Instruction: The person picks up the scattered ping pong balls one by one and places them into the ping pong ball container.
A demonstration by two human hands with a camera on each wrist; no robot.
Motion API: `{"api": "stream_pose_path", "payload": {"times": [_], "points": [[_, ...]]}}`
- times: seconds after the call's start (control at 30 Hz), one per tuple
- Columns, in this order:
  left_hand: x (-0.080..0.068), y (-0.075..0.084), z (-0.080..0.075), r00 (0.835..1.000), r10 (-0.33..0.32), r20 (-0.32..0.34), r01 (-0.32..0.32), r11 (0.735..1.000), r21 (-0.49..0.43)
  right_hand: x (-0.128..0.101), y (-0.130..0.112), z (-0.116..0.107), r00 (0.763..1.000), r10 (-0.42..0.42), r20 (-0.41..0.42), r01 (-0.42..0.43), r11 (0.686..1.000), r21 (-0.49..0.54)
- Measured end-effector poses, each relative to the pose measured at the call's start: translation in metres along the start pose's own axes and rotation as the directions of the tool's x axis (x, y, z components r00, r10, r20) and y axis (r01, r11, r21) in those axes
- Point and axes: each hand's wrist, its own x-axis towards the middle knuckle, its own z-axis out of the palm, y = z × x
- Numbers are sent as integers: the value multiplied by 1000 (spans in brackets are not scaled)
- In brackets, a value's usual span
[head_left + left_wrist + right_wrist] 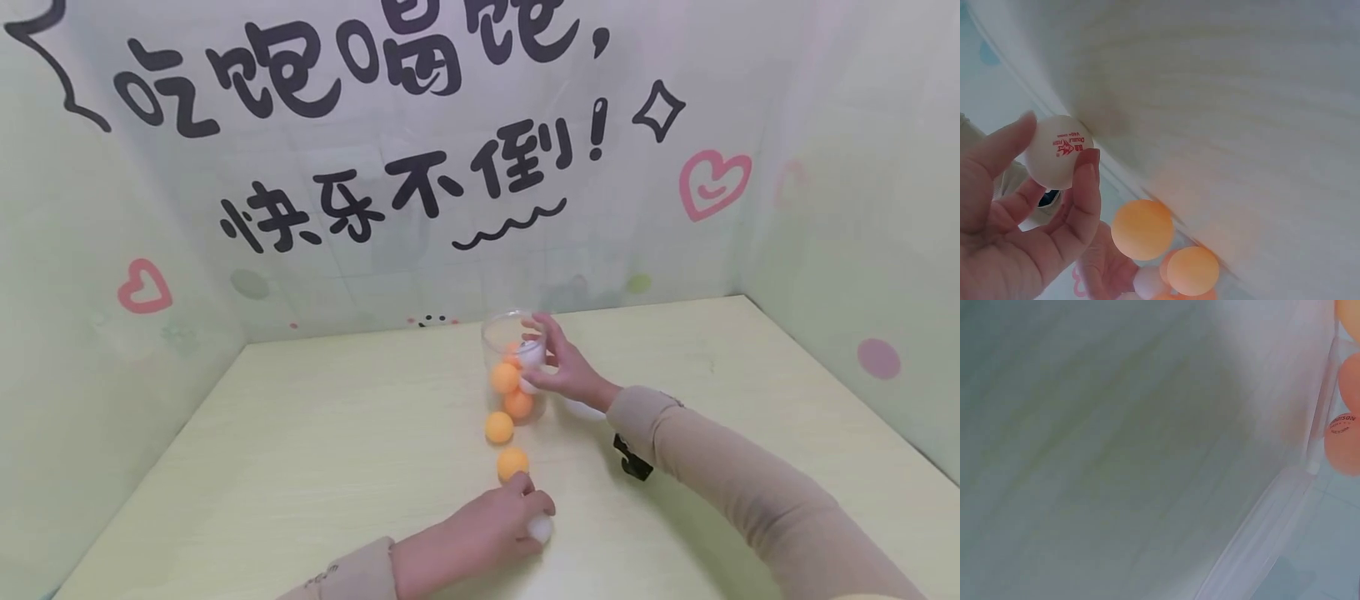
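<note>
My left hand (487,529) pinches a white ping-pong ball (1060,152) with red print between thumb and fingertips, low over the table. An orange ball (513,464) is right beside its fingers, and another orange ball (498,427) lies farther off, in front of a clear plastic container (491,342). The container stands upright with orange balls (505,377) and white balls (531,353) inside. My right hand (566,371) grips the container's right side, thumb toward me and fingers near the rim. In the right wrist view only balls (1344,444) at the edge show; that hand is out of frame.
The pale tabletop (337,433) runs back to a printed white curtain (315,167) with dark lettering. Similar curtains hang on both sides. A black device (632,458) is under the right sleeve (735,483). A whitish thing (585,410) shows beneath the right wrist.
</note>
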Motion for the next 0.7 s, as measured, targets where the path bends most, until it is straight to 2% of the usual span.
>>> {"api": "stream_pose_path", "payload": {"times": [0.27, 0.5, 0.7], "points": [[-4, -2, -1, 996, -72, 48, 76, 994, -83, -1, -3, 1, 1000, 10, -5, -10, 1000, -5], [-15, -8, -11, 994, -111, 6, 111, 981, -157, -2, -3, 1, 1000, -7, 1, 7, 1000, -12], [-23, -19, -31, 990, -135, -34, 121, 954, -273, -1, -3, 1, 1000, 5, -6, -5, 1000, -9]]}}
